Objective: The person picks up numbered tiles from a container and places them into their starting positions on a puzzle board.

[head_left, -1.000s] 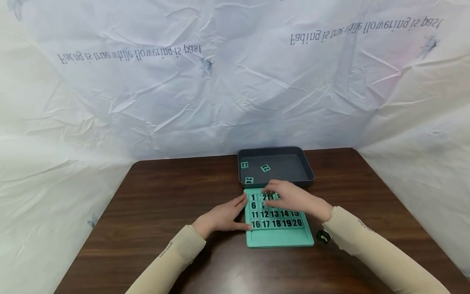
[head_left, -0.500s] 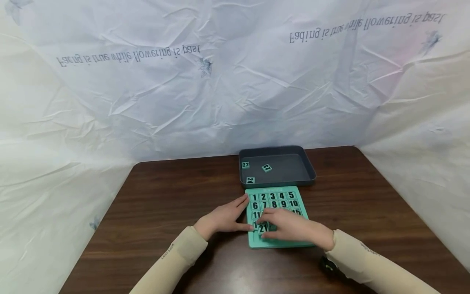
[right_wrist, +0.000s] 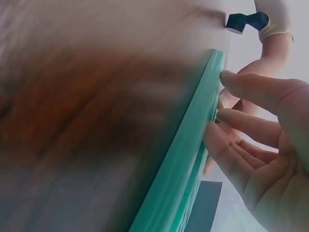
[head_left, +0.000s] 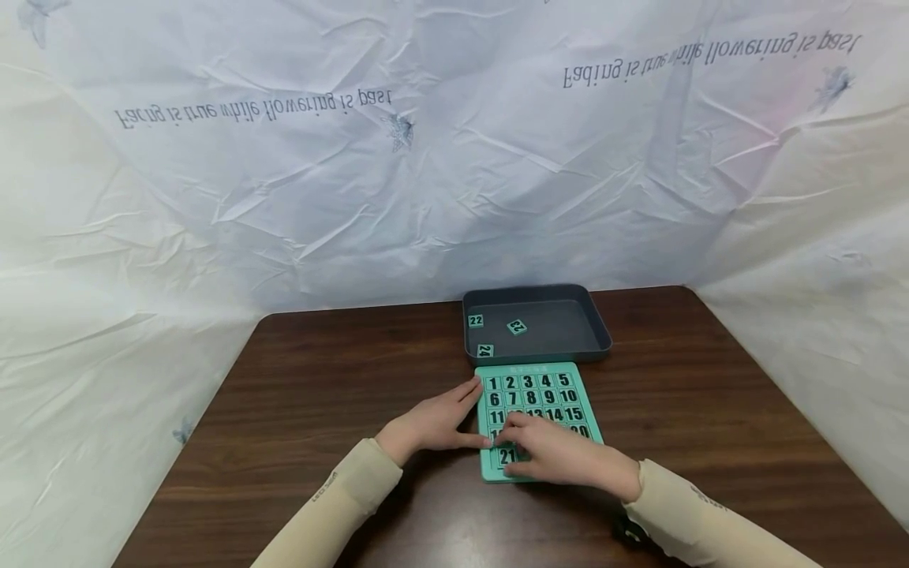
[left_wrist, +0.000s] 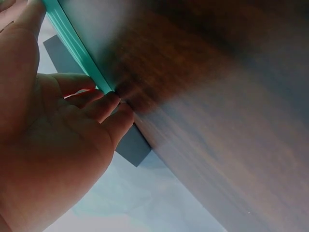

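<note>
A turquoise number board (head_left: 582,394) lies on the table with rows of square numbered tiles in it. In the head view my right hand (head_left: 561,454) is over its lower left part. Its thumb and a fingertip are on either side of the tile marked 21 (head_left: 506,457), pinching it at the start of the bottom row. The palm and fingers cover several tiles and most of that row. My left hand (head_left: 436,422) rests along the board's left side, fingers extended to its edge and thumb near the row above. The left wrist view shows those fingertips touching the board's rim (left_wrist: 79,48).
Just behind the board stands a dark grey tray (head_left: 568,353). Loose tiles marked 22 (head_left: 476,321), 23 (head_left: 517,326) and 24 (head_left: 485,350) lie in it. A small black object (head_left: 630,530) is partly hidden under the right forearm. White sheeting hangs behind the brown table (head_left: 341,371).
My right hand has moved from the board's top rows toward its near edge, bringing tile 21 down to the bottom row. My left hand has stayed at the left edge.
</note>
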`<state>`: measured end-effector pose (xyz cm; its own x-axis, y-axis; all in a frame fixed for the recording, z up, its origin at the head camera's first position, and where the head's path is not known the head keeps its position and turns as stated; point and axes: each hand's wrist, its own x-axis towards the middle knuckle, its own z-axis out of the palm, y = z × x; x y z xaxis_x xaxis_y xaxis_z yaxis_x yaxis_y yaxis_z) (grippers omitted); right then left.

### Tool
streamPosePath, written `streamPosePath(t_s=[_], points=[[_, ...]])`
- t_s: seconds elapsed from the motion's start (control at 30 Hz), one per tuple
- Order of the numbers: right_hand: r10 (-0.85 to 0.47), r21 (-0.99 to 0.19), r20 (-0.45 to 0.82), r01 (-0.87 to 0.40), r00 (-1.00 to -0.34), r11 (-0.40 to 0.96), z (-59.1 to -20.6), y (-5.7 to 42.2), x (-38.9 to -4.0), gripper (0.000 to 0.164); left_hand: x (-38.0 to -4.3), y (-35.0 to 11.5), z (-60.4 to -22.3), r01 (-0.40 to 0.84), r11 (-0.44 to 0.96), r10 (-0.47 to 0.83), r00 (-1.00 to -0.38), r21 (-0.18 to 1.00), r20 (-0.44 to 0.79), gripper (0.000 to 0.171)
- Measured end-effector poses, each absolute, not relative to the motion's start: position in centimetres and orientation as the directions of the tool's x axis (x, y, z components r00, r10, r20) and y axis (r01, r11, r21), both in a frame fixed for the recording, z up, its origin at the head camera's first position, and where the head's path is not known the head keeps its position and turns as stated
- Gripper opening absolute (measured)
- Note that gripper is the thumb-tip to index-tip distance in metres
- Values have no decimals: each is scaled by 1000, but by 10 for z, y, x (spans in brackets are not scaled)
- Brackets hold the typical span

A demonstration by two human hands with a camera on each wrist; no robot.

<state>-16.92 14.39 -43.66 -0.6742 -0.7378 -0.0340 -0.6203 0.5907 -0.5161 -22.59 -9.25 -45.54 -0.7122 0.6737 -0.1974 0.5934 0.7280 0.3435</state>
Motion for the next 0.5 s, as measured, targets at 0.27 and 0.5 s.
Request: streamPosePath(t_s=[0.27,0.5], points=[[-735,-533,-10,-618,-678,578,-437,142,-169,30,-226,-93,-457,589,729,672,-714,348,-197,99],[-717,-551,-13,-593,-697,587,-439,141,-170,29,-227,-93,-457,591,727,673,-713,350,-194,99]])
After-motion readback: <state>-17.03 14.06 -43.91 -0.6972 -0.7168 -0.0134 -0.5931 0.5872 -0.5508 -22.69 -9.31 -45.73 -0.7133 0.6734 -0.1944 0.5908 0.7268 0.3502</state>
